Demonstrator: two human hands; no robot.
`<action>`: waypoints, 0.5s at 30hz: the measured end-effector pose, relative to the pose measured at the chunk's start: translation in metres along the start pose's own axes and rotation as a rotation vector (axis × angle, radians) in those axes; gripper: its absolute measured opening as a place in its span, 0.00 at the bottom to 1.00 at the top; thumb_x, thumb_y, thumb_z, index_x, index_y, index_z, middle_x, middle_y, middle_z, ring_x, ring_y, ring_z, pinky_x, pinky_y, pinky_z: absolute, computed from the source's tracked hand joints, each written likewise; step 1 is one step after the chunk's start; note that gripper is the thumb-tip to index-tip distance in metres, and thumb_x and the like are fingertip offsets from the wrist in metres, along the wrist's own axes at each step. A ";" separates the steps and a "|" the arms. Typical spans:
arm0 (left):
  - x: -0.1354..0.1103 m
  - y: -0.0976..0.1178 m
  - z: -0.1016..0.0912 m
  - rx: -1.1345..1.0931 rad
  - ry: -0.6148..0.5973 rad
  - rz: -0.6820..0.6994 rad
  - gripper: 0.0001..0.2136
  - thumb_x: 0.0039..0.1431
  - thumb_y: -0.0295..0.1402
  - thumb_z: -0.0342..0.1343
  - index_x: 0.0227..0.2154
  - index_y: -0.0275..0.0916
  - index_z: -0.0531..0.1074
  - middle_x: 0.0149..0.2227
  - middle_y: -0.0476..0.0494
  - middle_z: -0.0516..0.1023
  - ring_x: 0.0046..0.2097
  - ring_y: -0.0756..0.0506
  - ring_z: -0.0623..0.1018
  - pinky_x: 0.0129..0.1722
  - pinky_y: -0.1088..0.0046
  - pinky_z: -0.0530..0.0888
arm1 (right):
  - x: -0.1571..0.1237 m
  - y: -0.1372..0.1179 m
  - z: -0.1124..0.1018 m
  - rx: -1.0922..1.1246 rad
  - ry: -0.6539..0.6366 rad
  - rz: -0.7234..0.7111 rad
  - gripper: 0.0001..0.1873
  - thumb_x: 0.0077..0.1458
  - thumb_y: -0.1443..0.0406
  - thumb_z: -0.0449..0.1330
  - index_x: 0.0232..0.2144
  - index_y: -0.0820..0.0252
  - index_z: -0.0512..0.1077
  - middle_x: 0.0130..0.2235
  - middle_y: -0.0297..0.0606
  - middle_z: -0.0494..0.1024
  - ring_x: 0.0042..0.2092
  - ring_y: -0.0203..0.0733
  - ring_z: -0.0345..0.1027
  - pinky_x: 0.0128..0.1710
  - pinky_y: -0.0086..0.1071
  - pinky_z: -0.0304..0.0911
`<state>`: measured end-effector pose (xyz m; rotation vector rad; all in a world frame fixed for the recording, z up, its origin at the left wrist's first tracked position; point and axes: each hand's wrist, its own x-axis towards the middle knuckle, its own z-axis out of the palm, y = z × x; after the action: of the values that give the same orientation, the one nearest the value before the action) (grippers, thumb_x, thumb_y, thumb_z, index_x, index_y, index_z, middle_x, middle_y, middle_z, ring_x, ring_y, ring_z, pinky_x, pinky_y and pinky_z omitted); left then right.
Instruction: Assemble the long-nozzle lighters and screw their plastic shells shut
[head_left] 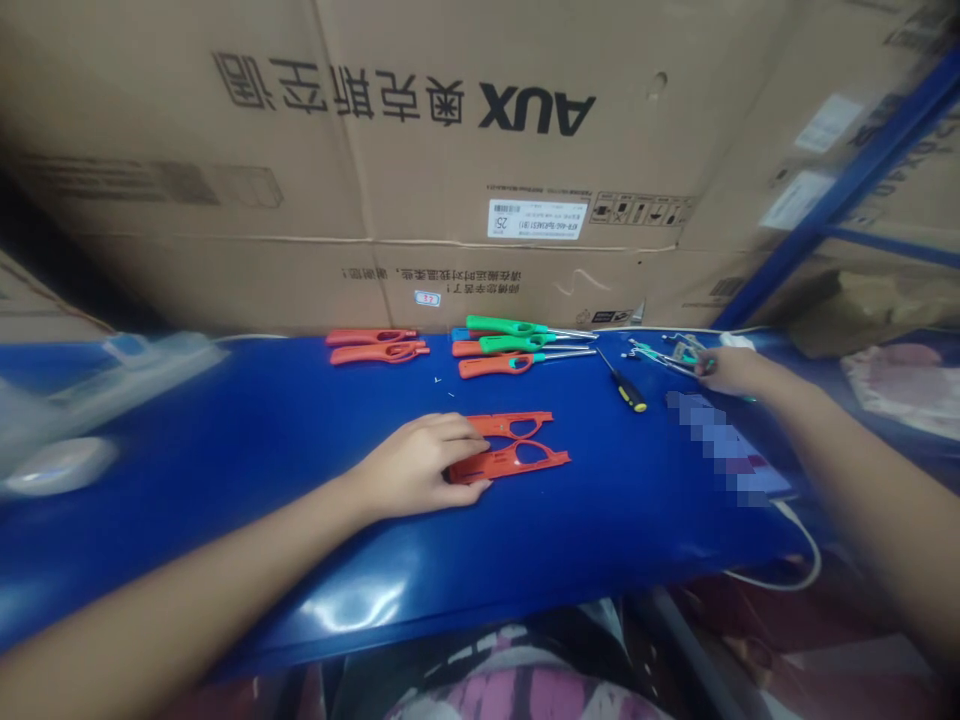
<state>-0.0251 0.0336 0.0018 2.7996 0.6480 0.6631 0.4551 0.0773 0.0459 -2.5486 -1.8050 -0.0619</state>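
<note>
My left hand [424,462] lies on the blue table [300,430], its fingers curled over the left end of an orange plastic shell half [517,461]. A second orange shell half [517,424] lies just behind it. My right hand [726,369] reaches to the far right of the table, fingers closed among small metal and green parts [671,354]; what it grips is too small to name. Behind the shells lie several assembled orange and green lighters [525,345] with metal tips.
Two more orange shells [377,345] lie at the back left. A black and yellow screwdriver [626,385] lies between the lighters and my right hand. Large cardboard boxes [480,150] wall off the back. A white cable [795,560] hangs off the right edge.
</note>
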 end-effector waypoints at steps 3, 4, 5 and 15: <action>0.001 0.000 -0.001 -0.012 0.003 0.012 0.13 0.60 0.36 0.60 0.44 0.38 0.79 0.42 0.40 0.82 0.45 0.40 0.80 0.48 0.60 0.77 | -0.006 -0.006 -0.005 -0.063 -0.142 0.042 0.12 0.61 0.62 0.61 0.44 0.62 0.74 0.45 0.44 0.77 0.45 0.45 0.73 0.43 0.38 0.69; 0.001 0.000 -0.002 -0.016 0.001 0.018 0.11 0.60 0.36 0.59 0.44 0.39 0.79 0.41 0.40 0.82 0.45 0.41 0.80 0.48 0.61 0.76 | -0.008 -0.009 -0.009 -0.072 -0.150 0.047 0.09 0.59 0.63 0.62 0.40 0.63 0.75 0.40 0.45 0.78 0.43 0.46 0.73 0.40 0.36 0.66; 0.002 0.000 -0.002 -0.019 -0.003 0.024 0.11 0.61 0.35 0.58 0.43 0.39 0.79 0.41 0.41 0.83 0.45 0.41 0.80 0.48 0.61 0.76 | -0.009 -0.013 -0.014 -0.078 -0.144 0.054 0.07 0.57 0.64 0.62 0.36 0.63 0.75 0.37 0.47 0.78 0.40 0.46 0.72 0.38 0.35 0.64; 0.001 -0.002 -0.005 -0.040 -0.034 0.023 0.10 0.62 0.34 0.58 0.43 0.38 0.79 0.40 0.41 0.82 0.44 0.42 0.80 0.48 0.63 0.76 | -0.027 -0.042 -0.057 -0.067 0.055 0.162 0.17 0.58 0.57 0.56 0.44 0.62 0.73 0.46 0.53 0.77 0.45 0.51 0.70 0.35 0.35 0.58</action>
<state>-0.0270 0.0362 0.0060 2.7788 0.5909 0.6239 0.4057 0.0640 0.1013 -2.6999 -1.5983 -0.1919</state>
